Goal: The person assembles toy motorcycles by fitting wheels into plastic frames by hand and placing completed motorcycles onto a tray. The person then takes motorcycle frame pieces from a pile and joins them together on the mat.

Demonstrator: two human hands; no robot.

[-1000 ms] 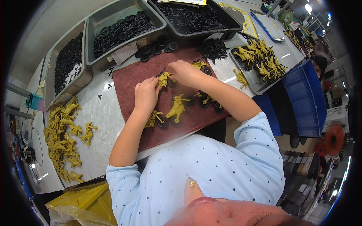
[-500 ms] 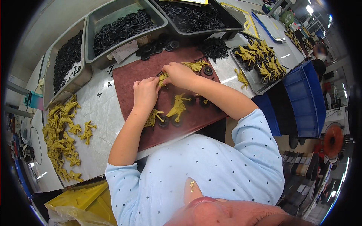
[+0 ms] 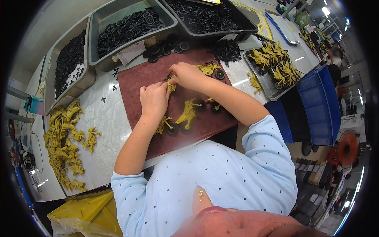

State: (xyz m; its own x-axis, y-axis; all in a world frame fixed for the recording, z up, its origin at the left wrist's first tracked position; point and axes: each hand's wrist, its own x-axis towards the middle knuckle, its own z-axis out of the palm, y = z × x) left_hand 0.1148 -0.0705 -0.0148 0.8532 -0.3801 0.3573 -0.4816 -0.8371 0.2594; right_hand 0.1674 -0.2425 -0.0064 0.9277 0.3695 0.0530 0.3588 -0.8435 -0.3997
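Note:
Over the dark red cloth (image 3: 134,93), my left hand (image 3: 154,98) and my right hand (image 3: 185,75) are closed together on a small yellow toy motorcycle body (image 3: 171,85). Fingers cover most of it, and a thin black part shows beside the right fingertips. Another yellow toy motorcycle (image 3: 187,112) with black wheels lies nearer to me on the cloth. Part of a further one (image 3: 162,125) shows by my left forearm. Beyond my right wrist rests a yellow body (image 3: 207,69) with a black wheel (image 3: 220,74).
Grey bins of black wheels (image 3: 130,29) and small black parts (image 3: 201,17) line the back. Loose yellow bodies (image 3: 63,142) are heaped at left. A metal tray (image 3: 272,94) of yellow toy motorcycles stands at right, near blue crates (image 3: 318,106).
Both hands stay on the yellow body with only slight finger shifts. The right hand has moved a little away from me, uncovering slightly more of the body.

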